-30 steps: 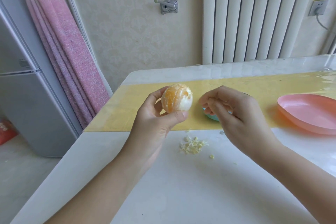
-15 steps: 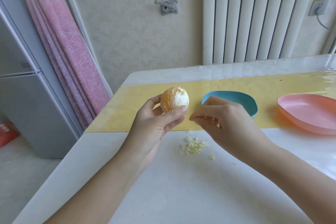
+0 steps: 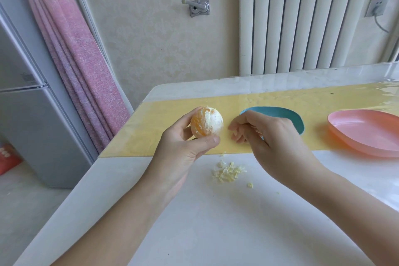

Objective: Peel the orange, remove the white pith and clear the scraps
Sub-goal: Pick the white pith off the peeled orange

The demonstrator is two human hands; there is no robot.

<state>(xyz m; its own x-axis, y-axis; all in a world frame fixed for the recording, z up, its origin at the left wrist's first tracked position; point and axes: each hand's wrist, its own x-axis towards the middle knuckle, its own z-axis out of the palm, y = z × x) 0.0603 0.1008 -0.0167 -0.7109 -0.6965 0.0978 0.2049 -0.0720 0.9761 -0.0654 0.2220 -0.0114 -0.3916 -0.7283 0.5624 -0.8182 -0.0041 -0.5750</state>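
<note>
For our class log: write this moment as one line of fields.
left hand: grips orange, pith partly on | right hand: beside orange, hold unclear | pith scraps: piled on table

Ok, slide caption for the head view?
Left hand holds the peeled orange; right hand hovers beside it, pith scraps piled on the table.

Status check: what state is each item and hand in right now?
orange: peeled, partly covered in white pith, held up.
left hand: grips the orange.
right hand: fingers curled beside orange; pinching anything, unclear.
pith scraps: heaped on the table.
blue dish: upright, partly hidden.
pink dish: upright, nothing visible inside.
</note>
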